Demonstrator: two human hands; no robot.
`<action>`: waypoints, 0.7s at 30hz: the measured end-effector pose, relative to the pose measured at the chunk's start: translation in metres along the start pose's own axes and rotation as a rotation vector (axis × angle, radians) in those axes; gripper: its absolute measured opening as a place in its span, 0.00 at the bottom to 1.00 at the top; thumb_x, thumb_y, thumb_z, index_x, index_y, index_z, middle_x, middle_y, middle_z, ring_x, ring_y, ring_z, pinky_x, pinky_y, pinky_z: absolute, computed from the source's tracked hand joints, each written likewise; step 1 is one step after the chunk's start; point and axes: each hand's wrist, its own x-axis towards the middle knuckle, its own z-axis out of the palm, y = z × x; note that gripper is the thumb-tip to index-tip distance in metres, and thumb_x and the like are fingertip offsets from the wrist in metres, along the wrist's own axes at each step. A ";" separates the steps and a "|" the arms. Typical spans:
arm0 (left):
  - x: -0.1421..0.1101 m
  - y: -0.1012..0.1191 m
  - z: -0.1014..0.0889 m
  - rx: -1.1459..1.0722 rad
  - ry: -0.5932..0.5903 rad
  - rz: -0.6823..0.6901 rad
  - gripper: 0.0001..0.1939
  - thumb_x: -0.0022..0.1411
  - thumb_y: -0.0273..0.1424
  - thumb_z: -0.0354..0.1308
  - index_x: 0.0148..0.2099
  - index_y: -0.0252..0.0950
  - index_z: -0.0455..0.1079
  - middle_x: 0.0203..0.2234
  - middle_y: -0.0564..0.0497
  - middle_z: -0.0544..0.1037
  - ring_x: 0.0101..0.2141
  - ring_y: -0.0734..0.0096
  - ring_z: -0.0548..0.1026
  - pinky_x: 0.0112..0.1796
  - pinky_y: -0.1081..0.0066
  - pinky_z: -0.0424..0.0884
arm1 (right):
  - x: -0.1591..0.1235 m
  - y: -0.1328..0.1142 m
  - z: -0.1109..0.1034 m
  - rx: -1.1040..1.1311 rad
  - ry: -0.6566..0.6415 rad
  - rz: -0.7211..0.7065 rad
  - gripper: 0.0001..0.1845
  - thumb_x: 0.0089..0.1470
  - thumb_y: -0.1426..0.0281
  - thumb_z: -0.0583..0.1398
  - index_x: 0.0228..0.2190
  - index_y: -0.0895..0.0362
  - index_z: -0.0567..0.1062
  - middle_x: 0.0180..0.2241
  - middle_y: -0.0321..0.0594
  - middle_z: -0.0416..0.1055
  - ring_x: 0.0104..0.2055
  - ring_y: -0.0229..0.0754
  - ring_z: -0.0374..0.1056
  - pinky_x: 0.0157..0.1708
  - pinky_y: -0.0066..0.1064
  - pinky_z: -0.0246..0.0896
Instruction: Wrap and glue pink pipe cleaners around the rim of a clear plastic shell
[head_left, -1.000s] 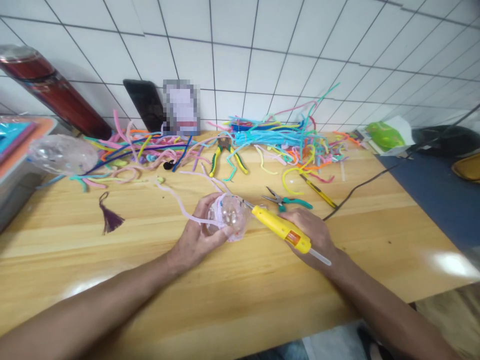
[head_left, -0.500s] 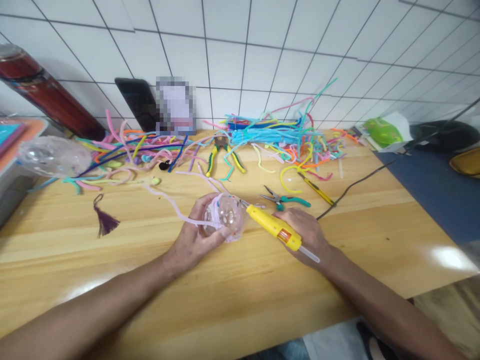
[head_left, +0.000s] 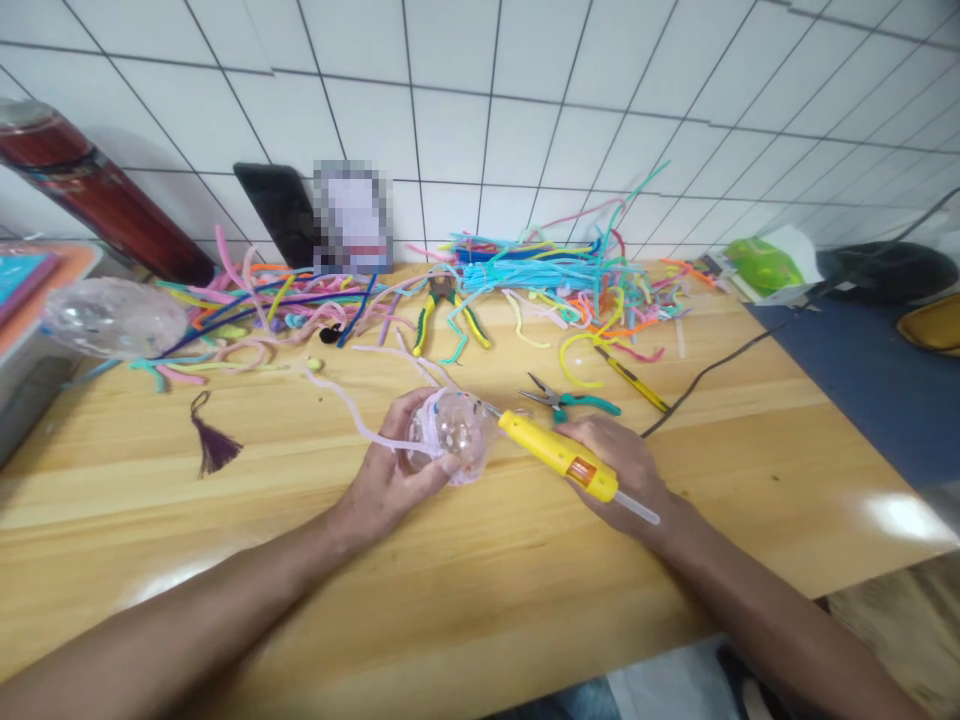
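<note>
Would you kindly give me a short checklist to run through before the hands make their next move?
1. Left hand gripping the clear globe: ok.
2. Right hand holding the yellow glue gun: ok.
3. Glue stick in place, its end protruding at the rear: ok.
4. Nozzle touching the globe: cannot tell.
5. Nozzle hot: cannot tell.
6. Teal-handled pliers apart from the globe: ok.

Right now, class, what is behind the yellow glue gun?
The right grip shows behind the glue gun, with tabletop beyond. The gun covers part of that grip, so some fingers cannot be seen.
</note>
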 end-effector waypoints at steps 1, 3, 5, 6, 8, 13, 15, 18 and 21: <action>0.000 0.000 0.000 0.002 0.002 0.004 0.36 0.63 0.43 0.73 0.67 0.43 0.64 0.58 0.43 0.76 0.56 0.54 0.76 0.57 0.58 0.74 | 0.000 0.000 0.001 0.008 -0.005 -0.008 0.09 0.70 0.71 0.59 0.50 0.53 0.76 0.33 0.40 0.81 0.32 0.45 0.78 0.34 0.37 0.72; -0.001 0.000 0.000 0.001 0.002 0.003 0.36 0.62 0.43 0.73 0.67 0.43 0.64 0.58 0.43 0.76 0.56 0.54 0.76 0.56 0.58 0.74 | 0.000 0.000 0.004 0.019 -0.008 -0.021 0.07 0.72 0.70 0.58 0.48 0.54 0.76 0.32 0.40 0.80 0.31 0.44 0.77 0.34 0.35 0.71; -0.001 0.001 0.001 0.003 -0.005 -0.009 0.36 0.63 0.43 0.73 0.67 0.43 0.63 0.58 0.43 0.76 0.56 0.54 0.76 0.57 0.58 0.73 | -0.001 0.001 0.007 0.017 -0.008 -0.019 0.07 0.72 0.69 0.58 0.46 0.55 0.77 0.32 0.40 0.80 0.31 0.44 0.76 0.34 0.35 0.71; -0.001 0.002 0.001 0.007 -0.006 -0.014 0.36 0.63 0.43 0.73 0.67 0.43 0.63 0.58 0.43 0.76 0.56 0.54 0.76 0.57 0.57 0.73 | -0.002 0.001 0.008 0.011 -0.010 -0.013 0.07 0.72 0.70 0.58 0.46 0.55 0.77 0.32 0.40 0.80 0.32 0.44 0.77 0.34 0.35 0.71; -0.001 0.003 0.002 0.008 -0.010 -0.008 0.36 0.63 0.43 0.73 0.67 0.42 0.63 0.60 0.42 0.76 0.58 0.53 0.76 0.59 0.56 0.73 | -0.003 0.002 0.010 -0.008 -0.024 -0.002 0.07 0.71 0.71 0.58 0.46 0.55 0.77 0.32 0.40 0.80 0.32 0.44 0.77 0.35 0.36 0.71; -0.001 -0.001 0.001 0.002 -0.015 0.013 0.36 0.64 0.42 0.73 0.68 0.43 0.62 0.61 0.42 0.75 0.58 0.53 0.75 0.60 0.56 0.71 | -0.003 0.002 0.007 -0.030 0.004 -0.011 0.08 0.69 0.72 0.58 0.48 0.54 0.75 0.33 0.41 0.81 0.33 0.46 0.78 0.35 0.37 0.72; -0.001 -0.002 0.001 0.010 -0.014 0.010 0.36 0.64 0.43 0.72 0.68 0.43 0.62 0.61 0.42 0.75 0.57 0.54 0.75 0.59 0.56 0.71 | -0.001 0.001 0.004 -0.018 0.014 -0.007 0.09 0.69 0.72 0.60 0.49 0.54 0.75 0.34 0.41 0.82 0.33 0.46 0.78 0.35 0.37 0.72; -0.001 -0.001 0.000 0.010 -0.015 0.007 0.36 0.64 0.43 0.72 0.68 0.43 0.62 0.60 0.42 0.75 0.58 0.53 0.75 0.59 0.56 0.72 | 0.000 -0.001 0.001 -0.008 -0.004 -0.009 0.09 0.69 0.72 0.60 0.49 0.53 0.76 0.33 0.39 0.81 0.32 0.45 0.77 0.34 0.35 0.72; -0.002 0.000 0.002 0.005 -0.012 0.004 0.36 0.63 0.42 0.73 0.67 0.42 0.63 0.59 0.42 0.76 0.58 0.52 0.75 0.60 0.55 0.72 | -0.002 0.000 0.003 -0.004 -0.022 -0.014 0.07 0.70 0.71 0.60 0.47 0.54 0.76 0.32 0.39 0.80 0.31 0.44 0.76 0.34 0.35 0.71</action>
